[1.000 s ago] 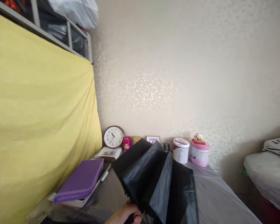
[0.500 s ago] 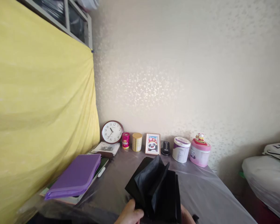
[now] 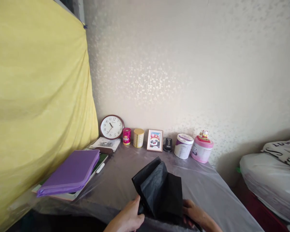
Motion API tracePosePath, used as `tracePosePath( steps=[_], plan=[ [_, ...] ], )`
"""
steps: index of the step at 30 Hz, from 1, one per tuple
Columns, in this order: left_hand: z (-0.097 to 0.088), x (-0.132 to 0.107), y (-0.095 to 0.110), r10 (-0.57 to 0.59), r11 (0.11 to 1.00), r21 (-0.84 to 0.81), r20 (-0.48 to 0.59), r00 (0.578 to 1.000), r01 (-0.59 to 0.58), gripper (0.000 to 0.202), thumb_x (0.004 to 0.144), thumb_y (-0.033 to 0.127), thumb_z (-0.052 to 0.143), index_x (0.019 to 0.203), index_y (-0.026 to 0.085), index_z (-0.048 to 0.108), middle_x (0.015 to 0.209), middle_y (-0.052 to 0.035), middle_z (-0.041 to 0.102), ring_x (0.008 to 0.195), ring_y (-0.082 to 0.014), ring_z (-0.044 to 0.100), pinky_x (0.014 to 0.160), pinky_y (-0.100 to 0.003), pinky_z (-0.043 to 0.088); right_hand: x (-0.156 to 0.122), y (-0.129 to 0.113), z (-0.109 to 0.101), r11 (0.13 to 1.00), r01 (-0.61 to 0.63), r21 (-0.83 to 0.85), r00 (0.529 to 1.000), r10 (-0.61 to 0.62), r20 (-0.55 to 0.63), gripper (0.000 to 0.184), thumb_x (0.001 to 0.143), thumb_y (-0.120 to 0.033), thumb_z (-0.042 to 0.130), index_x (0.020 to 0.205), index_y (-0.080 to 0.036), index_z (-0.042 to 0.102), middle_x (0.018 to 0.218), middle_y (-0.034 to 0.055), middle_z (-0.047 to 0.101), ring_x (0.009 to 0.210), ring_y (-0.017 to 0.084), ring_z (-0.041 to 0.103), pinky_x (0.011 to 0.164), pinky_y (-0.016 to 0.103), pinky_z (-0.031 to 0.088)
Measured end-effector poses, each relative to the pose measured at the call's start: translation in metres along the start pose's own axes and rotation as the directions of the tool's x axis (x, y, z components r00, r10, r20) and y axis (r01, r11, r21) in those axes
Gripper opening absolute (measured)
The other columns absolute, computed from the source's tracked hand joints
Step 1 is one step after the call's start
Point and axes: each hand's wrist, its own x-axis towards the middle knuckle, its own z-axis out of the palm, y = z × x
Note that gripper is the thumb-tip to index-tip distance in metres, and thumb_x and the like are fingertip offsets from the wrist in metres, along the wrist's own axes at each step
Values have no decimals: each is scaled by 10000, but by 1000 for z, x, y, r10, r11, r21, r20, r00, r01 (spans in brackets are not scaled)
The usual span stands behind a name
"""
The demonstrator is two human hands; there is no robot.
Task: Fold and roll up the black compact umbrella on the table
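A black folding umbrella (image 3: pixel 159 190), its canopy gathered in loose folds, rests over the near middle of the table (image 3: pixel 207 193). My left hand (image 3: pixel 129 216) grips its left lower edge with the fingers wrapped round the fabric. My right hand (image 3: pixel 194 212) holds its right lower edge, the fingers partly hidden behind the cloth. Both hands sit at the bottom of the view.
A purple zip case (image 3: pixel 70 172) lies on papers at the left. Along the wall stand a clock (image 3: pixel 111 126), a red tin (image 3: pixel 126 136), a gold tin (image 3: pixel 138 138), a framed picture (image 3: pixel 155 140), a white tub (image 3: pixel 183 146) and a pink tub (image 3: pixel 201 149). Yellow cloth (image 3: pixel 36 103) hangs left; bagged bedding (image 3: pixel 268 180) lies right.
The umbrella canopy was spread wide a second ago and is now collapsed into a compact bundle. My right hand has come into view on it. The view has tilted downward.
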Motion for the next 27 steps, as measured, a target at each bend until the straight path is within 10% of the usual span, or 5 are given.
tracePosePath(
  steps=[6,10,15,20,27],
  plan=[
    [11,-10,-4,81,966,256,-152,985,-40,624,792,0,565,1352,119,317,1046,-126,535,969,-276,529,836,-341,439,-22,30,-29,985,-132,-115,951,94,-293,354,584,-555,457,632,-206,485,544,75,520,469,225,503,373,264,347],
    [23,-12,5,122,872,489,-199,972,-9,789,738,-50,587,1401,180,225,1039,-90,526,877,-252,547,774,-340,461,-26,0,-36,877,74,-474,662,-399,-634,309,758,-508,427,760,-250,597,813,96,595,756,310,560,694,426,434],
    [23,-16,18,117,828,560,-243,963,40,858,753,-47,559,1422,181,71,1082,-113,482,816,-238,545,717,-332,468,-21,-65,-9,653,299,-696,517,-724,-457,220,944,-343,383,979,-226,566,975,61,555,939,263,512,811,393,408],
    [22,-15,15,125,864,503,-204,971,-5,839,789,-3,586,1417,162,55,1094,-110,495,862,-233,541,753,-316,463,-11,-84,16,489,349,-799,523,-809,-267,322,926,-152,263,1119,-218,512,1087,68,496,1000,236,480,893,402,372],
    [20,-10,10,96,942,333,-189,977,-28,845,799,-8,644,1419,173,99,1236,-91,444,1042,-199,475,911,-248,377,-5,-74,22,570,214,-793,597,-719,-356,369,916,-191,248,1237,-207,429,972,70,504,734,217,557,600,319,464]
  ],
)
